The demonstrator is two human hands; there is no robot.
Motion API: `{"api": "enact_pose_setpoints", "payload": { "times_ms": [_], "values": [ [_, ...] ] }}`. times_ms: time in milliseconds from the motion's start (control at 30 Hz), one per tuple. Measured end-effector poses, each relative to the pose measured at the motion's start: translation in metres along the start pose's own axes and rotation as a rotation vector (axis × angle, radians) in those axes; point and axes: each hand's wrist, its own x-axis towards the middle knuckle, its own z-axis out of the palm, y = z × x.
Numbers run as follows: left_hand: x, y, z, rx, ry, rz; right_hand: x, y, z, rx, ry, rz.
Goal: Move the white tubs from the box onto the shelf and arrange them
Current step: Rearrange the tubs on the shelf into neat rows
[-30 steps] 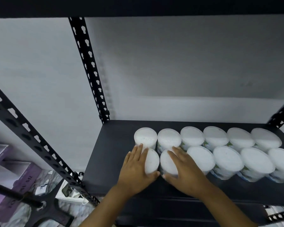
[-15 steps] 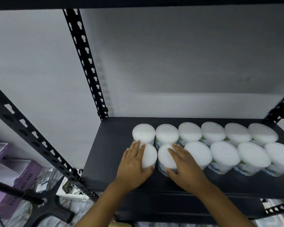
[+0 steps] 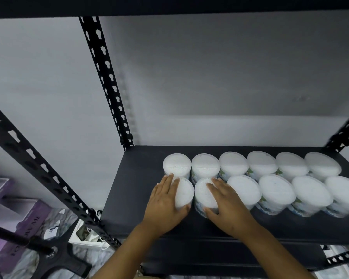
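Observation:
Several white tubs stand in two rows on the black shelf (image 3: 133, 198). The back row (image 3: 262, 165) runs from the middle to the right. My left hand (image 3: 165, 206) grips the leftmost front tub (image 3: 184, 193), fingers over its left side and thumb at its near edge. My right hand (image 3: 228, 204) grips the second front tub (image 3: 203, 195), fingers across its lid and thumb at its near side. The two held tubs stand close together. More front-row tubs (image 3: 276, 191) continue to the right. The box is out of view.
Black perforated uprights (image 3: 107, 81) frame the shelf at the left, and another (image 3: 345, 131) stands at the back right. A grey wall is behind. Purple boxes (image 3: 14, 224) and a white packet (image 3: 83, 232) lie on the floor at lower left.
Both hands have stayed on the two left front tubs. The view has shifted slightly; the tubs sit about as before.

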Motion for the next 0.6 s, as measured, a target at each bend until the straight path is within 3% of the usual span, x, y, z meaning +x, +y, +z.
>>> {"api": "enact_pose_setpoints", "payload": {
  "times_ms": [600],
  "values": [
    [0.0015, 0.0061, -0.0061, -0.043, 0.025, 0.003, -0.0029, 0.0007, 0.0020, 0.066, 0.060, 0.015]
  ]
}}
